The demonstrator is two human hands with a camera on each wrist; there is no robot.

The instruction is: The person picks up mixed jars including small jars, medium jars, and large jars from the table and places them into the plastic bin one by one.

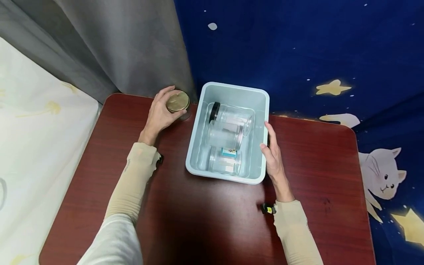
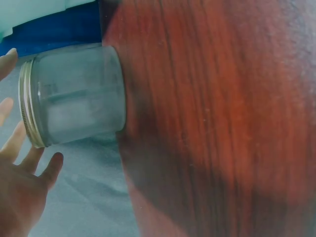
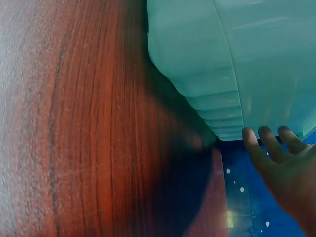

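Observation:
A clear jar with a gold lid (image 1: 178, 102) stands upright at the table's back edge, left of a pale blue plastic bin (image 1: 193, 147). My left hand (image 1: 162, 112) holds this jar by its lid, thumb on the near side and fingers over the far side. The left wrist view shows the jar's clear body (image 2: 81, 94) without a label. With the thumb over the rim and the fingers along the outer wall, my right hand (image 1: 273, 152) grips the bin's right side. Inside lie a black-lidded jar (image 1: 232, 114), a clear jar (image 1: 222, 135) and a jar with a blue label (image 1: 223, 162).
The dark red wooden table (image 1: 205, 217) extends in front of the bin and to both sides. Behind it hang a grey curtain (image 1: 132, 44) and a dark blue cloth (image 1: 298, 48) with stars and a cat. White patterned cloth (image 1: 36, 129) lies along the left edge.

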